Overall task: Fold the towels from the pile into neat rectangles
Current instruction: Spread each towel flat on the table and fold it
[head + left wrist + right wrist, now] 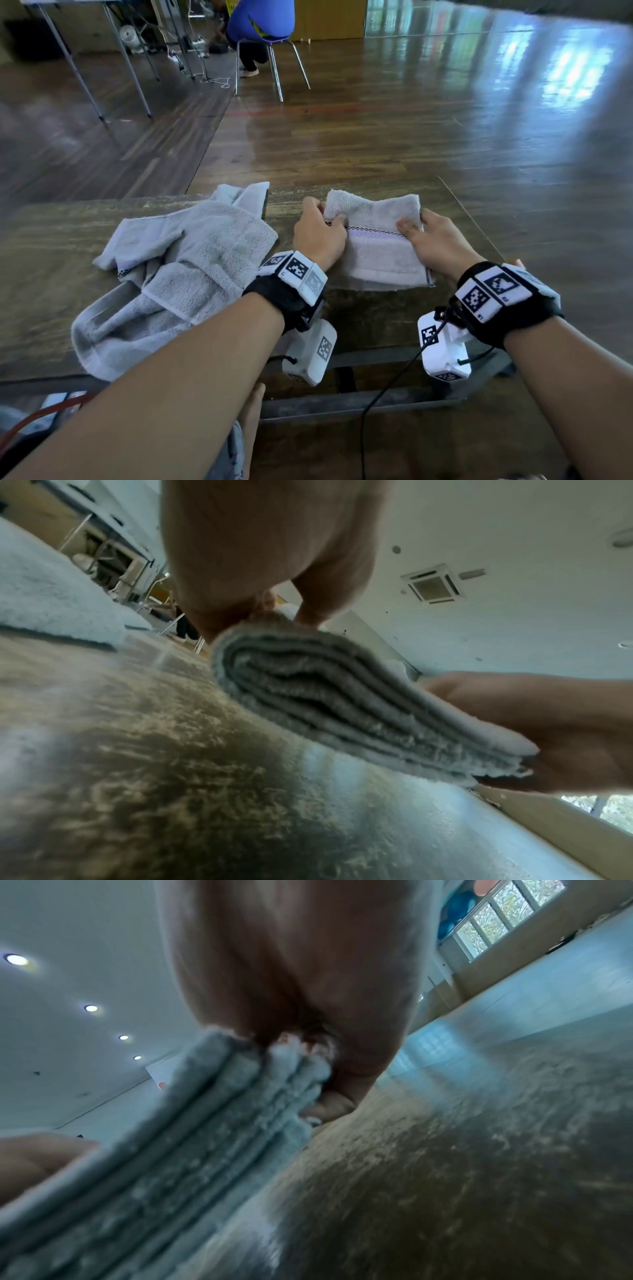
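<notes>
A small pale grey towel, folded into several layers, lies on the wooden table in front of me. My left hand pinches its far left corner and lifts that edge. My right hand grips the far right edge, thumb on top. The left wrist view shows the stacked layers of the folded towel held at both ends, raised off the table at the far side. In the right wrist view the towel's layered edge sits in my fingers. A crumpled pile of grey towels lies to the left.
The table's right corner is close to my right hand, with shiny wooden floor beyond. A person in blue sits on a metal chair far behind. Other table legs stand at the far left.
</notes>
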Demonstrator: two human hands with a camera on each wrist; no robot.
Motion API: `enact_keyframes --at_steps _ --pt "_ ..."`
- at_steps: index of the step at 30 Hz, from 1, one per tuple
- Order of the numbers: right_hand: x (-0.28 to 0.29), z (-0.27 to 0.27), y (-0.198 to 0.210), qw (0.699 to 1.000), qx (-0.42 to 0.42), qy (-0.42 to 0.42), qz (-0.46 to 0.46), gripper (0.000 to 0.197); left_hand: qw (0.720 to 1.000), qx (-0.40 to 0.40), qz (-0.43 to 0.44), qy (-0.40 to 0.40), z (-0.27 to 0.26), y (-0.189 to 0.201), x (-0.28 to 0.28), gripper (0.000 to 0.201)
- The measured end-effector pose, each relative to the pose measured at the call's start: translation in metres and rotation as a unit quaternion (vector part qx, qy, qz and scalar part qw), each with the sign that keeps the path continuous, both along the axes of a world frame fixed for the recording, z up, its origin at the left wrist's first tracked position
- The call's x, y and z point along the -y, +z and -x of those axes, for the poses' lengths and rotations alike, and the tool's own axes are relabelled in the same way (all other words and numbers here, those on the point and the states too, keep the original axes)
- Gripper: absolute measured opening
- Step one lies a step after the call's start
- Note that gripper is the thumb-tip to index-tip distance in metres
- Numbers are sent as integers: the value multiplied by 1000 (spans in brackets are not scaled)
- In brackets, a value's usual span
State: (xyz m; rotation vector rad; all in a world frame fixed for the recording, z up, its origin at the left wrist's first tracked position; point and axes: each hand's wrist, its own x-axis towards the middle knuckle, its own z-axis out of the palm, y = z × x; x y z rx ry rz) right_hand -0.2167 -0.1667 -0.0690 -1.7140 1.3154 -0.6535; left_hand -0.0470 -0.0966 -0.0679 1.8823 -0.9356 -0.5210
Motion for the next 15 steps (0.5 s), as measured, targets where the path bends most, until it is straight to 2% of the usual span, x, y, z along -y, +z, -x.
enact_keyframes --at_steps 4,9,15 --pt "-9 -13 -3 999 -31 1 31 26 999 28 -5 15 -6 1 -6 29" --pt "-26 -33 0 997 -18 -6 72 31 997 43 54 45 -12 10 -24 23" --pt "-45 -48 21 995 -8 -13 101 22 995 -4 76 58 -19 27 -54 29"
